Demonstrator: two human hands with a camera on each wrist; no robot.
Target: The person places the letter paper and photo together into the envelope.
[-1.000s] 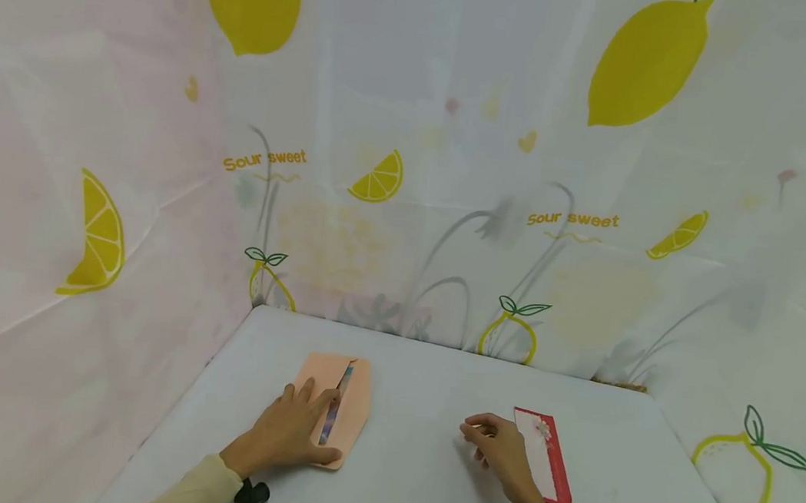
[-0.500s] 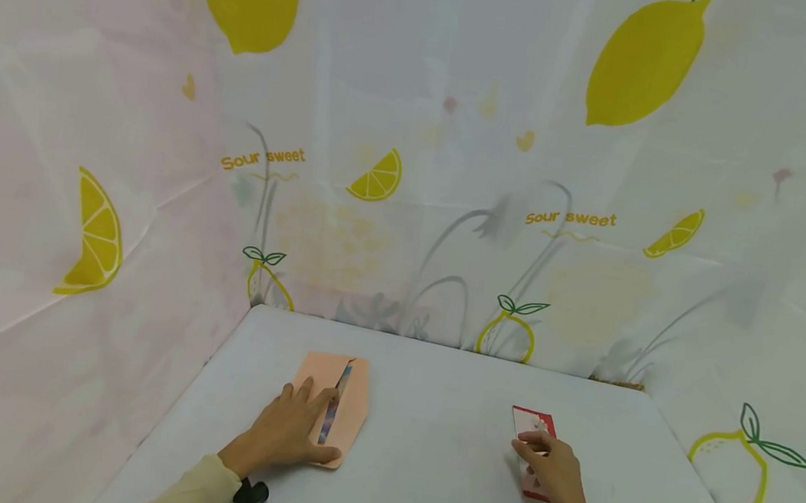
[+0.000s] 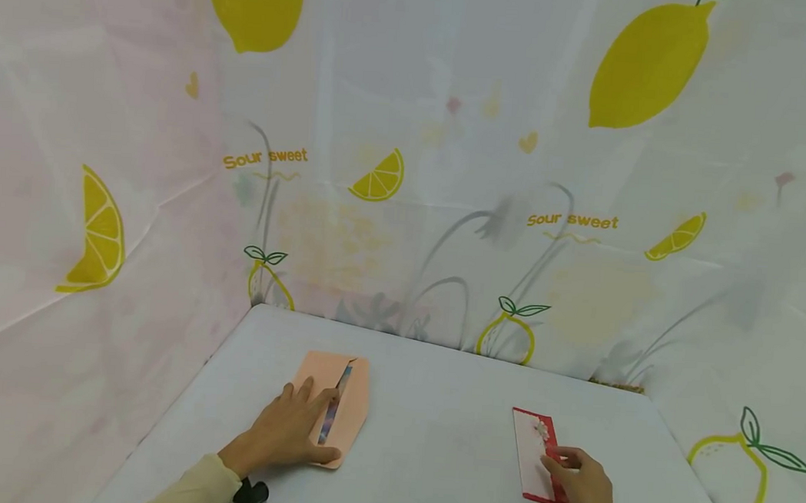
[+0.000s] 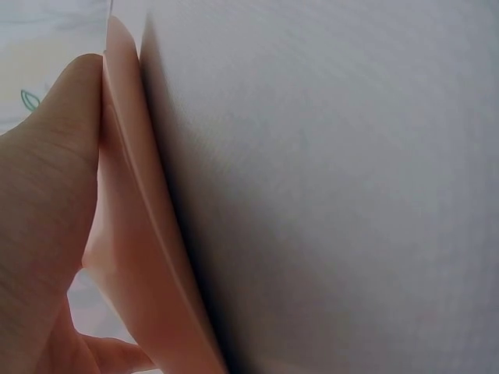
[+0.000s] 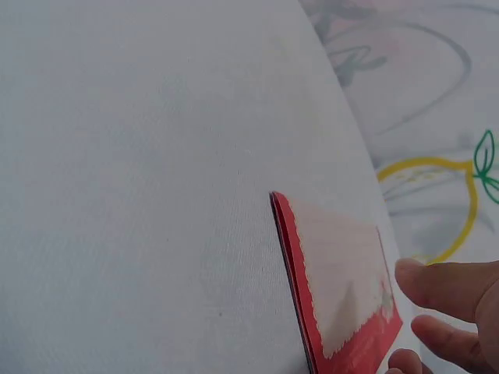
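Note:
My left hand [image 3: 284,429] lies spread over a peach envelope [image 3: 359,399] on the left of the table, its fingers and thumb resting on the paper. Through the envelope's slit a blue-purple strip [image 3: 333,413] shows. In the left wrist view, the thumb [image 4: 70,117] lies along the envelope's edge [image 4: 148,179]. On the right lies a red and white card [image 3: 532,459] with a white flower near its top. My right hand [image 3: 586,482] hovers at the card's right edge, fingers loosely bent. The right wrist view shows the fingertips [image 5: 417,284] beside the card [image 5: 339,265], holding nothing.
The white table [image 3: 427,430] runs back to a hanging cloth [image 3: 404,228] printed with lemons, which also rises along the left and right sides. A dark wrist device [image 3: 251,496] sits below the left hand.
My right hand has moved right, from left of the card across its face to its right edge. The card has shifted slightly left at its lower end. The left hand and envelope stay put.

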